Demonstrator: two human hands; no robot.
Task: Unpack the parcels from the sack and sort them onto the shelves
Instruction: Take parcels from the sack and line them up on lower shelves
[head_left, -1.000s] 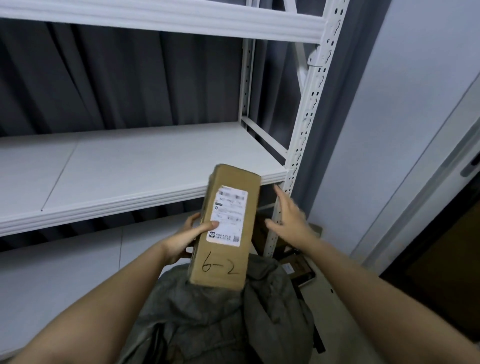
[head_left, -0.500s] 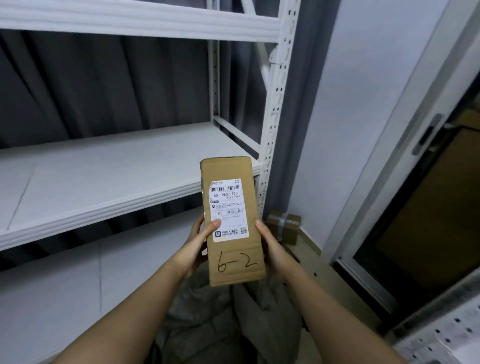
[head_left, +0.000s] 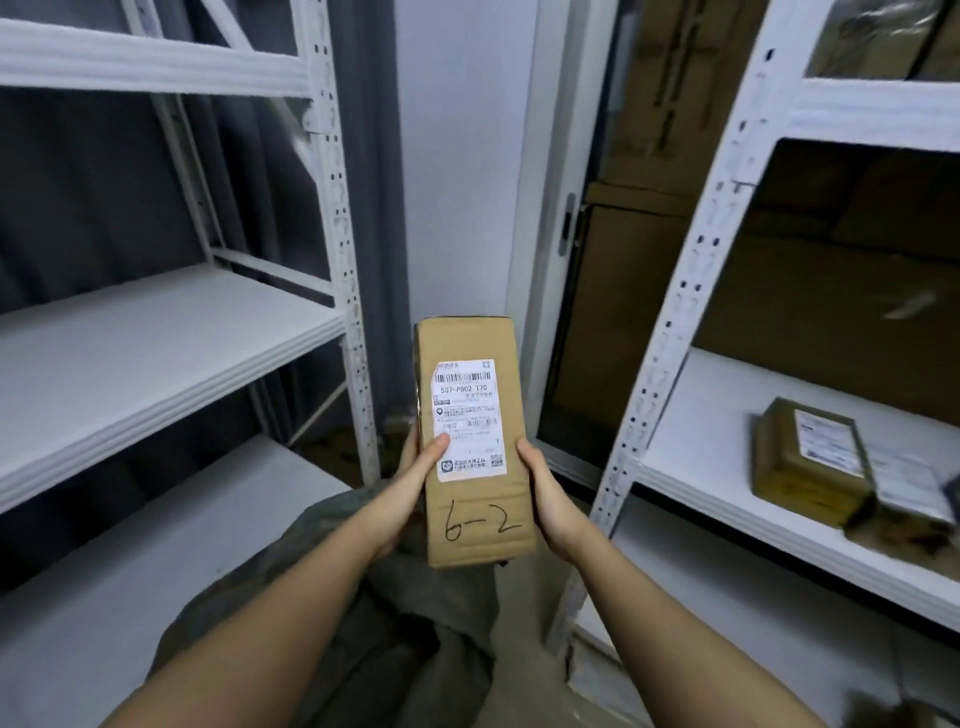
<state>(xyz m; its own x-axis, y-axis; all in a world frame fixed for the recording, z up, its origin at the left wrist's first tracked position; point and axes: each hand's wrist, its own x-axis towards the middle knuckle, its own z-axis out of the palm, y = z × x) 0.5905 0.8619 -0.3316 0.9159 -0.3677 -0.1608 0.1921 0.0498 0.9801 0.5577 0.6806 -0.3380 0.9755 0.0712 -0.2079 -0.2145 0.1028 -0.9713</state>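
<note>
The box (head_left: 475, 441) is held upright in front of the person, above the sack (head_left: 332, 613) and between two white racks. The left hand (head_left: 413, 488) grips the box's left edge, thumb pressed flat on the white label (head_left: 467, 418), the other fingers curled behind the box and out of sight. The right hand (head_left: 545, 499) clasps the box's right edge, fingers wrapped around it. "6-2" is handwritten on the box below the label.

The left rack (head_left: 156, 353) stands left of the box, its shelves bare. The right rack (head_left: 701, 467) stands right of the box; on its shelf lie a second parcel (head_left: 800, 462) and blurred items just beside that parcel. A door frame (head_left: 540, 260) rises behind the box.
</note>
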